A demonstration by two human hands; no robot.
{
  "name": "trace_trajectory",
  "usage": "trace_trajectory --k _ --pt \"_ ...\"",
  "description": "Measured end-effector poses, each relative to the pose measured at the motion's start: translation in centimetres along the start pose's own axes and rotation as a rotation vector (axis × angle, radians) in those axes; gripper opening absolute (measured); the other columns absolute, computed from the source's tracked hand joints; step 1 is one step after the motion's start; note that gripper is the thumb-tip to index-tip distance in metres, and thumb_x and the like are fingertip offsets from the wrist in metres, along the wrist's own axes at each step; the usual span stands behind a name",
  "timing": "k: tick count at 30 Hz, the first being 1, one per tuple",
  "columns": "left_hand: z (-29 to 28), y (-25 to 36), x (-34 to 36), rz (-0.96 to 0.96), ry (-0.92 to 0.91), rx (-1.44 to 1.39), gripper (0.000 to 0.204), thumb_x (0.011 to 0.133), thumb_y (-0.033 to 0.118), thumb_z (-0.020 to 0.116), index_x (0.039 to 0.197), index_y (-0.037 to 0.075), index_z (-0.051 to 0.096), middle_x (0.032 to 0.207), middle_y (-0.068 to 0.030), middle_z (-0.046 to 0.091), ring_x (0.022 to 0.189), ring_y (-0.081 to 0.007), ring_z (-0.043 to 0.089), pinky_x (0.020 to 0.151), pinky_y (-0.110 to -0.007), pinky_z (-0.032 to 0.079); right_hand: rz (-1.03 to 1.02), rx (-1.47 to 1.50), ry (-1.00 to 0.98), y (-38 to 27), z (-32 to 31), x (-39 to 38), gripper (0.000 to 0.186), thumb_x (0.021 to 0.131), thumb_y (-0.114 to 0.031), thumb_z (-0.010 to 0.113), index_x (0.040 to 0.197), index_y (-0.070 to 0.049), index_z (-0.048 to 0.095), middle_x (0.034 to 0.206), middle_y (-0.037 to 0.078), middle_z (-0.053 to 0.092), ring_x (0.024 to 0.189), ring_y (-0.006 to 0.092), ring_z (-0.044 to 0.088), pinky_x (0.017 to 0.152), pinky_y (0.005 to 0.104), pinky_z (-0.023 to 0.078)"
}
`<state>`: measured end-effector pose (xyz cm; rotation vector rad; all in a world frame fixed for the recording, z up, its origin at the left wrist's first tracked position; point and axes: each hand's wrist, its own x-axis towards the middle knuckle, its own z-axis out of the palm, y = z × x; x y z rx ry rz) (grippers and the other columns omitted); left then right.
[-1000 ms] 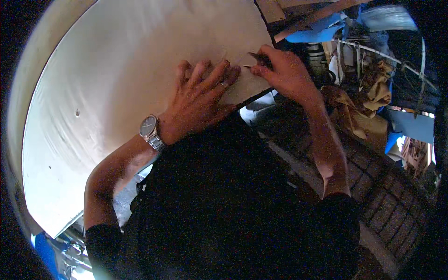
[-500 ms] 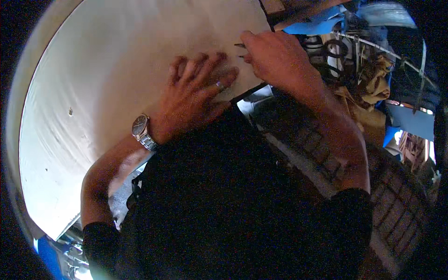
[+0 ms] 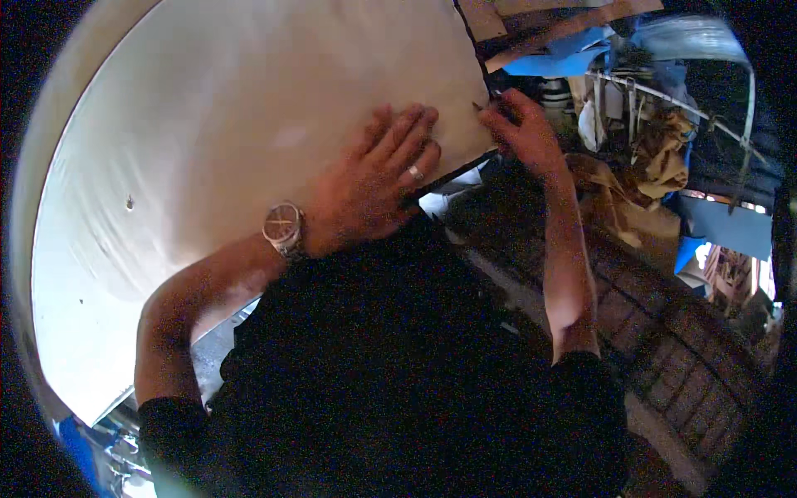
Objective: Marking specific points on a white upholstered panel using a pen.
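Observation:
A large pale sheet [image 3: 274, 91] with a dark edge on its right side spreads out in front of me. My left hand [image 3: 378, 174], with a ring and a metal wristwatch [image 3: 283, 222], lies flat on it near the front edge, fingers stretched out. At the right corner, my right hand [image 3: 527, 133] is closed around a small dark pointed tool [image 3: 477, 107]. Only its tip shows, pointing left over the sheet, and its kind is hidden by my fingers. Whether the tip touches the sheet I cannot tell.
Wooden boards [image 3: 573, 29] and a blue sheet [image 3: 552, 62] lie beyond the right edge. Crumpled brown paper [image 3: 664, 149] and assorted clutter sit farther right. A brick-patterned floor [image 3: 664, 324] runs below, in dim light.
My right hand has moved right and slightly down, from over the sheet to its right edge, with the pointed tool. My left hand has slid to the right across the sheet.

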<state>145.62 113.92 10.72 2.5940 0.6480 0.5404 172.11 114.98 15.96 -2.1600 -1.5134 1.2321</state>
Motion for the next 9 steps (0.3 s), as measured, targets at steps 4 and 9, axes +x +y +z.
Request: trace_trajectory --k 4,9 --pt "-0.2 1.5 -0.8 -0.054 -0.073 0.214 0.063 0.083 0.034 0.063 0.136 0.003 0.046 0.152 -0.0233 0.036 0.142 -0.0368 0.034 0.118 -0.058 0.020 -0.117 -0.030 0.101 2.7 0.6 1.3 0.024 0.091 -0.026 0.070 0.096 -0.005 0.059 0.079 0.001 0.060 0.063 0.0077 0.053 0.052 0.0250 0.044" --pt "-1.0 1.4 -0.9 -0.085 -0.099 0.216 0.065 0.086 0.031 0.059 0.142 0.004 0.042 0.153 -0.0181 0.037 0.142 -0.0361 0.034 0.117 -0.058 0.021 -0.161 -0.109 0.172 3.3 0.8 2.0 0.022 0.092 -0.024 0.070 0.096 -0.005 0.059 0.077 0.002 0.060 0.061 0.0086 0.054 0.051 0.0271 0.046"
